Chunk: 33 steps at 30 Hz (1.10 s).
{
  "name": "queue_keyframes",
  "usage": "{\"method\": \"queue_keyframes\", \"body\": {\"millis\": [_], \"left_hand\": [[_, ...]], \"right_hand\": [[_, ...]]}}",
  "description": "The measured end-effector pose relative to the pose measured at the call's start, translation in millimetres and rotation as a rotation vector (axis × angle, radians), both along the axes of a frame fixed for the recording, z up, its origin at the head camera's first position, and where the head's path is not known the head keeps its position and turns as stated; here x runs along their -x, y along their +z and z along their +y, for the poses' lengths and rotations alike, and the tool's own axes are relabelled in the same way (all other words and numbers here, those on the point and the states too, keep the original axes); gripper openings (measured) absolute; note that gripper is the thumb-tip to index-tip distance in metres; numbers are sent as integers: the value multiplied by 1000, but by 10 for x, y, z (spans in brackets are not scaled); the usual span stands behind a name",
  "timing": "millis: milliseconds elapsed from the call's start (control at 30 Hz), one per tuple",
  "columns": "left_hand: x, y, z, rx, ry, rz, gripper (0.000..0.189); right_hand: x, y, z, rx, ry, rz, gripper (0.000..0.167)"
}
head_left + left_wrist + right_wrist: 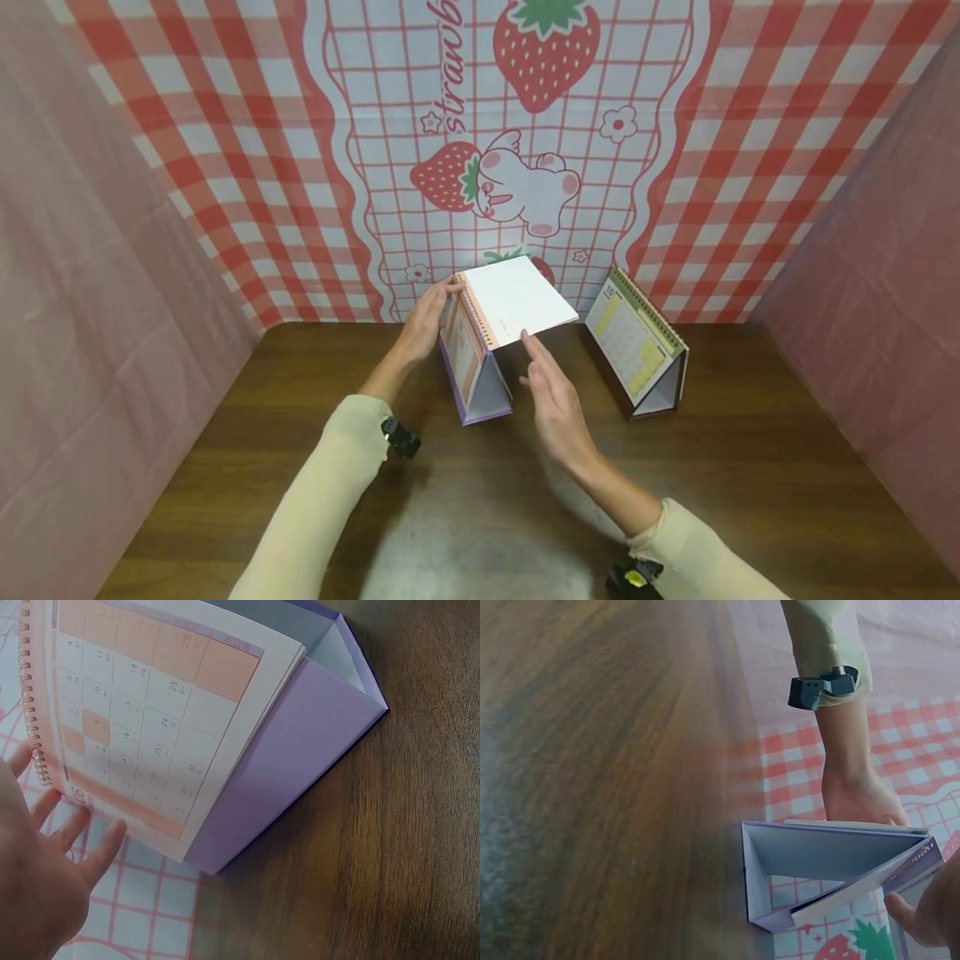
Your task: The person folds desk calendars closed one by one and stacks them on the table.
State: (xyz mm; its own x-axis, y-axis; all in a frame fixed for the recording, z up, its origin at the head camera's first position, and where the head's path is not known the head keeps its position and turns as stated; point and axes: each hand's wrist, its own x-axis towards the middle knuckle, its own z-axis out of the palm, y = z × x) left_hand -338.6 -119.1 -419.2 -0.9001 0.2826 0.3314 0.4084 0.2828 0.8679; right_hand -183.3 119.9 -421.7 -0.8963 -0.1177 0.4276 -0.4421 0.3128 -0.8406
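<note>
A spiral-bound desk calendar (467, 354) with a purple stand is upright on the table, its orange page 06 (142, 720) facing the left wrist camera. White sheets (517, 296) stick out from its top binding to the right, nearly level. My left hand (423, 325) touches the binding's far end with extended fingers; in the left wrist view its fingers (105, 851) spread along the page's edge. My right hand (553, 400) has its fingers extended, with the fingertips right at the near edge of the raised sheets. In the right wrist view its thumb (901, 909) overlaps a sheet; the other fingers are hidden.
A second desk calendar (630, 342), green and yellow and showing 10, stands to the right on the brown wooden table (480, 517). Behind rises a strawberry-print checked cloth (255, 167). Pink cloths (97, 275) hang at both sides.
</note>
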Motion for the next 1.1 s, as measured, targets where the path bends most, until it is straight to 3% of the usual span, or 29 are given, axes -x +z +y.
{"method": "queue_keyframes", "body": {"millis": [200, 767, 1100], "left_hand": [[-48, 63, 8, 28, 6, -8, 61], [-23, 185, -24, 65, 35, 51, 62], [-16, 290, 13, -24, -8, 2, 66]], "right_hand": [[7, 63, -37, 9, 11, 18, 55], [15, 185, -140, 0, 50, 75, 55], [1, 229, -181, -15, 44, 73, 54]]}}
